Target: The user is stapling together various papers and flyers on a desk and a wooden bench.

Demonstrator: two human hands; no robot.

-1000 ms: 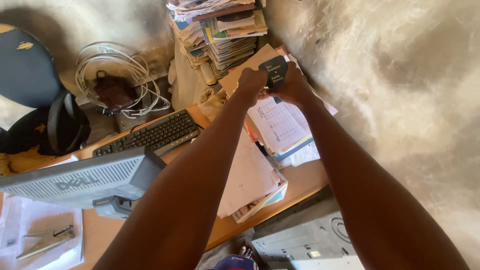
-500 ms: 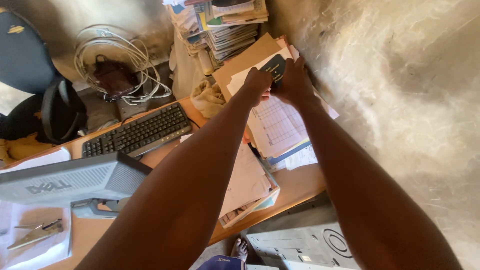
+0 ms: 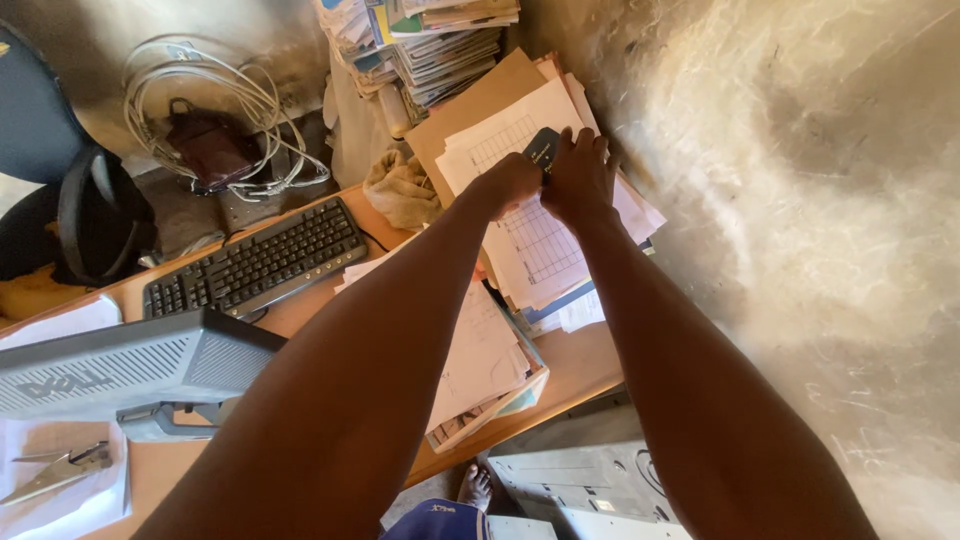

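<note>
Both my arms reach forward over the desk. My left hand point(image 3: 512, 183) and my right hand point(image 3: 580, 178) together grip a small dark booklet point(image 3: 542, 147) with pale lettering on its cover. Only the booklet's upper corner shows above my fingers. The hands hover over a white sheet with a printed grid point(image 3: 530, 225), which tops a pile of loose papers and brown folders point(image 3: 470, 110) on the desk's right end, beside the wall.
A black keyboard point(image 3: 255, 260) lies on the wooden desk point(image 3: 590, 365), with a grey monitor's back point(image 3: 120, 365) nearer me. A tall stack of books point(image 3: 430, 45), a crumpled cloth point(image 3: 400, 190), coiled white cables point(image 3: 205, 100), a dark bag point(image 3: 90, 215) and a computer case point(image 3: 580, 485) surround it.
My hands moved lower over the paper pile and closed further around the booklet, hiding more of its cover. The view has shifted so the desk things sit a little to the left.
</note>
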